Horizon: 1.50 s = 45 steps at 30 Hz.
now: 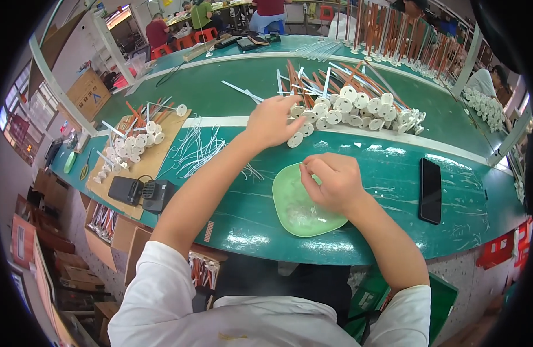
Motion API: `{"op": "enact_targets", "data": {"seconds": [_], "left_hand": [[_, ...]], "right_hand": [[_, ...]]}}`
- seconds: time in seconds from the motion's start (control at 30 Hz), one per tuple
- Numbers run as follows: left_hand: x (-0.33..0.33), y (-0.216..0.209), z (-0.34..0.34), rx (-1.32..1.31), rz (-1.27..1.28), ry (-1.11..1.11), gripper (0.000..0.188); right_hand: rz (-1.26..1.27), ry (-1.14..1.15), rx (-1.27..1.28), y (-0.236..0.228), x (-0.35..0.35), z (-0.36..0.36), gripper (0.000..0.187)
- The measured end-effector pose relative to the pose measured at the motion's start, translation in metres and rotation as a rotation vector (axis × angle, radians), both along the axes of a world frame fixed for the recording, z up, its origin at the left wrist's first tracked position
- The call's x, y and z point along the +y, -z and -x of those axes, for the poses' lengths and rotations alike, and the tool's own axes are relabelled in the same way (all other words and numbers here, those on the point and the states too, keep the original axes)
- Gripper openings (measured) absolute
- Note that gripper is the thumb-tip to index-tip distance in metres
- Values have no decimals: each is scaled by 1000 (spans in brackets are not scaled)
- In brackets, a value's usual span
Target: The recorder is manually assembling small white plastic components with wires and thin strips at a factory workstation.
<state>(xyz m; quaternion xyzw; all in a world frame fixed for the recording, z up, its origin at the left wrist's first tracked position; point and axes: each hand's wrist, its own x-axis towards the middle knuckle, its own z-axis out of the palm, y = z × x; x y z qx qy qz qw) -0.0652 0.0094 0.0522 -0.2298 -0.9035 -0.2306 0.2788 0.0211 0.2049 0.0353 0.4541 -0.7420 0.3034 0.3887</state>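
In the head view, your left forearm slants up and inward across the desk [249,217], its hand [273,122] palm down, fingers parted at the near left edge of the white discs [344,105], which lie heaped with brown rods [301,87]. Your right elbow bends outward; that hand [336,182] curls above the green dish [287,217], thumb and forefinger together, though you cannot tell whether they pinch anything.

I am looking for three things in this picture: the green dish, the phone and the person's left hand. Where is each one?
Green dish [282,202]: head view, bare inner left side.
Phone [430,191]: head view, middle of the dark screen.
Left hand [271,122]: head view, back of the hand.
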Motion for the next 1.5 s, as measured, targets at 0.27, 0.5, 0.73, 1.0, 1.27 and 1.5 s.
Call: {"op": "enact_targets", "data": {"seconds": [0.27, 0.5, 0.73, 1.0, 1.27, 1.5], "left_hand": [[3, -4, -12, -91, -15, 94, 33], [-3, 10, -98, -11, -284, 277, 36], [-7, 21, -113, 71, -292, 249, 38], [-22, 34, -101, 115, -246, 230, 47], [-10, 31, -98, 250, -221, 296, 43], [-17, 35, -104, -26, -206, 253, 32]], "right_hand": [[159, 161, 75, -10, 4, 6, 14], [260, 36, -93, -2, -6, 2, 27], [146, 36, 45, 1, -14, -7, 29], [16, -4, -7, 7, -13, -5, 20], [53, 8, -57, 2, -7, -1, 14], [99, 203, -522, -10, 3, -2, 11]]}}
